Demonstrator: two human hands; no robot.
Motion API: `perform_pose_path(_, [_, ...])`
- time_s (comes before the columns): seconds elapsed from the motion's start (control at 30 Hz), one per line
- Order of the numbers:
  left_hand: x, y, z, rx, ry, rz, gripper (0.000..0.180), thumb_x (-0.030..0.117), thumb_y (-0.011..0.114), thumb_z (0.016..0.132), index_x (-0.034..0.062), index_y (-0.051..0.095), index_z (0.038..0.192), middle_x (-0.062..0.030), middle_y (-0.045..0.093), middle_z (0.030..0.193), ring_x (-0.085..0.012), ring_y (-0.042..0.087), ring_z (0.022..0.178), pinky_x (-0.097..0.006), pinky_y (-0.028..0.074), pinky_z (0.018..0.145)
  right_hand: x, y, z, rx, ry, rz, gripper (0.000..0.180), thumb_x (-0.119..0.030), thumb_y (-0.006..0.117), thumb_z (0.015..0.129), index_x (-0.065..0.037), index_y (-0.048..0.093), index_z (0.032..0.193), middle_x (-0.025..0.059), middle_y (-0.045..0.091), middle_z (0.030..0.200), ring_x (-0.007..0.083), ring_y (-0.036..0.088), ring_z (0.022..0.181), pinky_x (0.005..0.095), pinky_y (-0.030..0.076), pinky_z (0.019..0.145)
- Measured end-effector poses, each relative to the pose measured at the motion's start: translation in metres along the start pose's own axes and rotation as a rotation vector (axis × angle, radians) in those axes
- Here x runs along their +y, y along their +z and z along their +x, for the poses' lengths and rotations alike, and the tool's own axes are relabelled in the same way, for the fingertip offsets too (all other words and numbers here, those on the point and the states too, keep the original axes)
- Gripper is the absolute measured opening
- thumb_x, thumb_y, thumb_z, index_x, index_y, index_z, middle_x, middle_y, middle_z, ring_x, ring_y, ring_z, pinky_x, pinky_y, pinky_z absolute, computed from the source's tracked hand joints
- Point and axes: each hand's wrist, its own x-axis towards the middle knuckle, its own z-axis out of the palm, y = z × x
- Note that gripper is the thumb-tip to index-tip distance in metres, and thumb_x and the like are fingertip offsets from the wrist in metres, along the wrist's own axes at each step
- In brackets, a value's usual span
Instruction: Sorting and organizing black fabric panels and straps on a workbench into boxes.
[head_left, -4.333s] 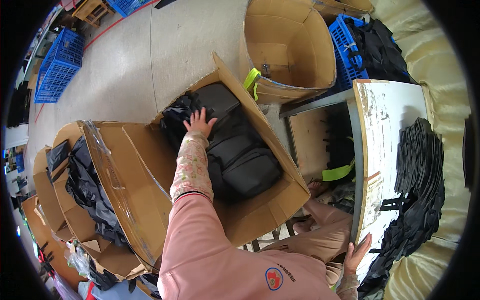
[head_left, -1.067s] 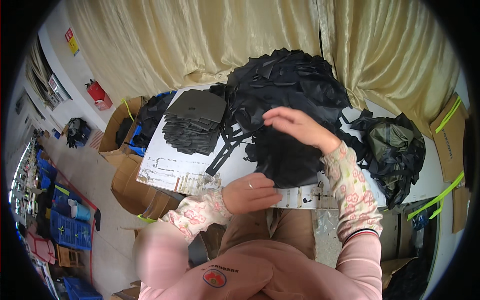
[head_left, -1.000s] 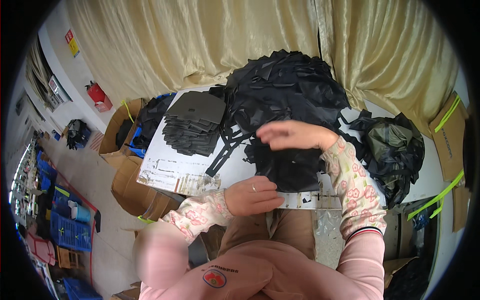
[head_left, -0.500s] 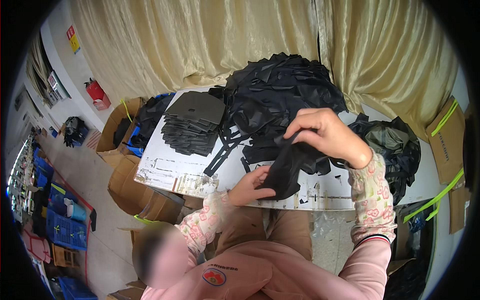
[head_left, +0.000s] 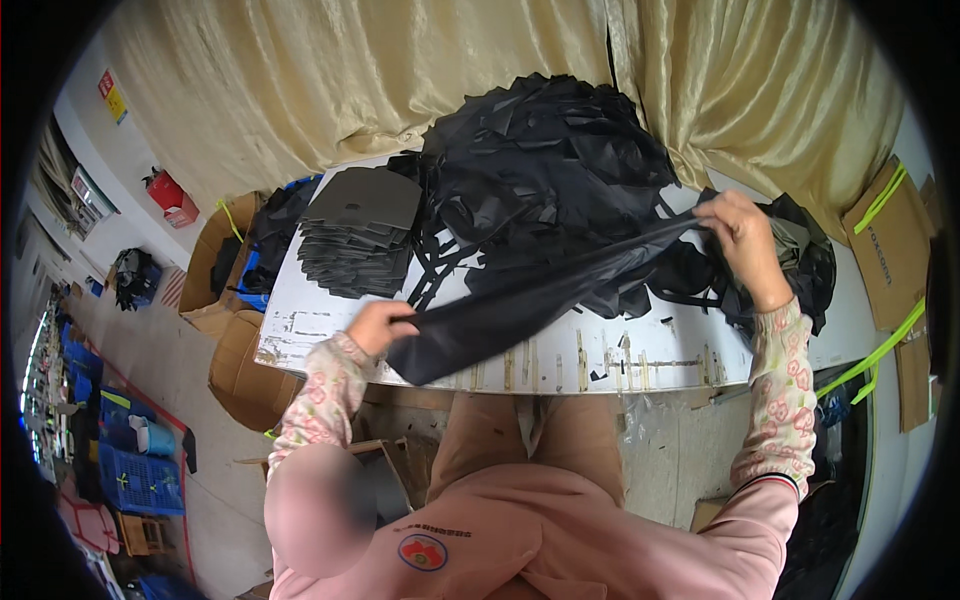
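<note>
A long piece of thin black fabric (head_left: 540, 305) is stretched taut between my two hands, slanting up to the right over the white table (head_left: 640, 365). My left hand (head_left: 378, 325) pinches its lower left end near the table's front edge. At the other end my right hand (head_left: 740, 235) grips it between thumb and fingers, higher and farther off. Behind the fabric rises a large heap of similar black pieces (head_left: 550, 150). To its left stands a stack of stiff dark grey panels (head_left: 360, 225). Several narrow black strips (head_left: 430, 265) lie between stack and heap.
Another pile of black and olive cloth (head_left: 805, 265) sits at the table's right end. Cardboard boxes (head_left: 235, 370) flank the left end, one beside a blue bin (head_left: 255, 275) of black material. A cardboard box (head_left: 885, 250) with green straps stands at right. Gold curtains (head_left: 300, 80) hang behind.
My hands have moved far apart, left hand leftward and right hand rightward. The black fabric, bunched between them before, is now pulled out lengthwise. The view has shifted slightly.
</note>
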Motion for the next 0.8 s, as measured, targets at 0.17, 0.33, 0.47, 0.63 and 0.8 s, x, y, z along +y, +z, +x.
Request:
perform_pose_path(0.17, [0.006,-0.024,-0.026,0.457,0.035,0.339,0.014,0.001,0.069,0.073,0.0036,0.067,0.087,-0.0125,0.064,0.082,-0.0314,0.063,0.081,-0.036,0.05,0.072,-0.003,0.043,-0.069,0.044,-0.027,-0.001,0.027,0.012,0.062,0.063,-0.005,0.068,0.082,0.0085,0.055,0.077,0.0272,0.056,0.076,0.0349,0.046,0.066])
perform_pose_path(0.33, [-0.03,0.022,-0.046,0.477,0.092,0.579,0.023,-0.003,0.064,0.069,0.0074,0.066,0.09,-0.01,0.062,0.089,-0.032,0.061,0.084,-0.04,0.05,0.074,-0.006,0.11,-0.162,-0.104,0.048,-0.011,0.019,0.004,0.06,0.066,-0.006,0.068,0.081,0.0074,0.056,0.078,0.0276,0.055,0.079,0.0379,0.044,0.071])
perform_pose_path(0.47, [-0.082,0.065,-0.061,0.396,0.068,0.603,0.022,-0.003,0.063,0.068,0.0075,0.066,0.087,-0.0091,0.062,0.088,-0.0321,0.06,0.083,-0.041,0.05,0.075,-0.012,0.147,-0.223,-0.319,0.112,0.02,0.017,0.0,0.061,0.07,-0.005,0.069,0.084,0.0081,0.057,0.084,0.0271,0.054,0.087,0.0389,0.043,0.078])
perform_pose_path(0.63, [-0.088,0.071,-0.069,0.34,0.012,0.515,0.028,-0.008,0.06,0.067,0.005,0.067,0.091,-0.0122,0.062,0.094,-0.0345,0.059,0.089,-0.043,0.049,0.08,-0.062,0.16,-0.205,-0.361,0.102,0.061,0.047,-0.012,0.066,0.077,-0.005,0.058,0.123,0.0177,0.052,0.128,0.0345,0.046,0.124,0.0431,0.033,0.108])
perform_pose_path(0.8, [-0.087,0.052,-0.072,0.296,0.019,0.47,0.03,-0.01,0.056,0.07,0.0038,0.067,0.094,-0.0133,0.063,0.094,-0.035,0.059,0.091,-0.042,0.049,0.08,-0.09,0.183,-0.208,-0.721,0.006,0.158,0.08,-0.038,0.068,0.079,-0.006,0.033,0.144,0.0147,0.029,0.15,0.0312,0.024,0.141,0.0458,0.018,0.115])
